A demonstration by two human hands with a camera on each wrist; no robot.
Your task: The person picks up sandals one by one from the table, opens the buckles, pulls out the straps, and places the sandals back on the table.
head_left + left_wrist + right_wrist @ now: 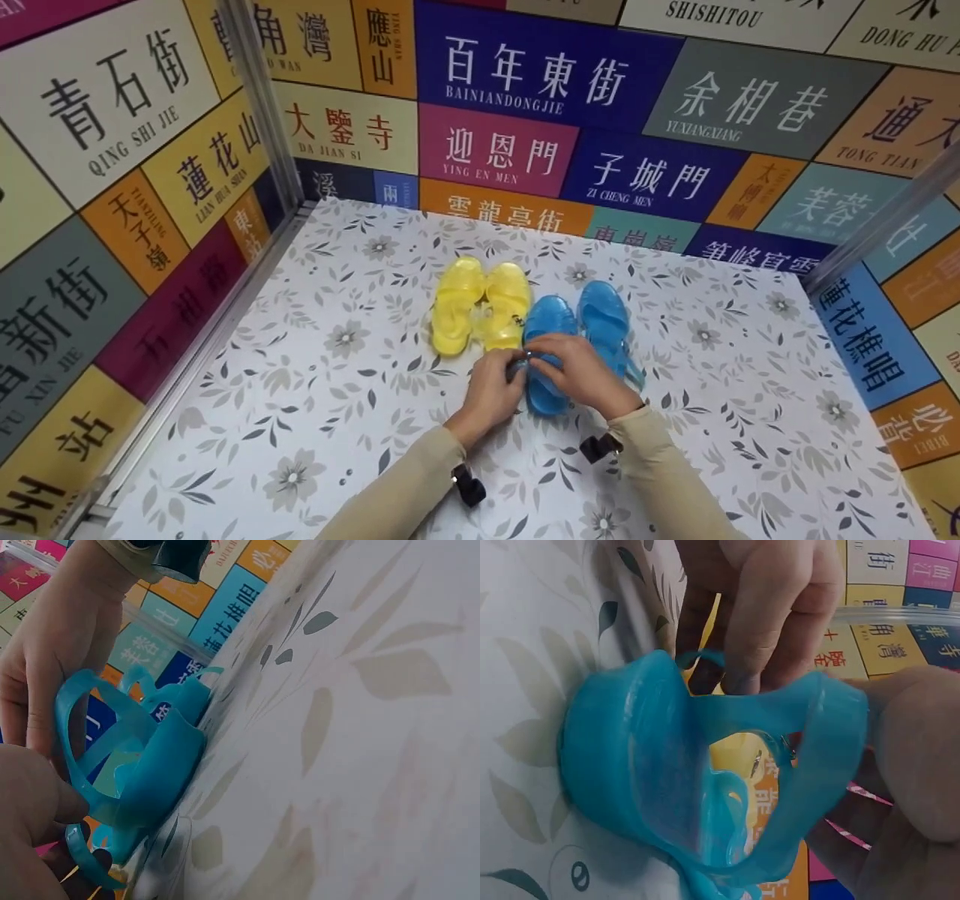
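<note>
A translucent blue jelly sandal [550, 397] lies flat with its heel toward me, partly covered by both hands. From its left, my left hand [489, 396] pinches the narrow loose end of the sandal's strap [84, 859], seen in the left wrist view. My right hand [583, 373] reaches over the sandal and grips its strap at the same spot, fingertips close to the left hand's. In the right wrist view the ankle strap [821, 750] arches above the heel, with a small metal buckle [787, 746] behind it. The matching blue sandal [604, 319] stands to the right.
A pair of yellow jelly sandals, one on the left [453, 315] and one on the right [508, 289], sits left of the blue pair. Beneath everything is a white tabletop with a leaf pattern [300, 420]. Panels with coloured street-name signs [525, 75] enclose the back and sides.
</note>
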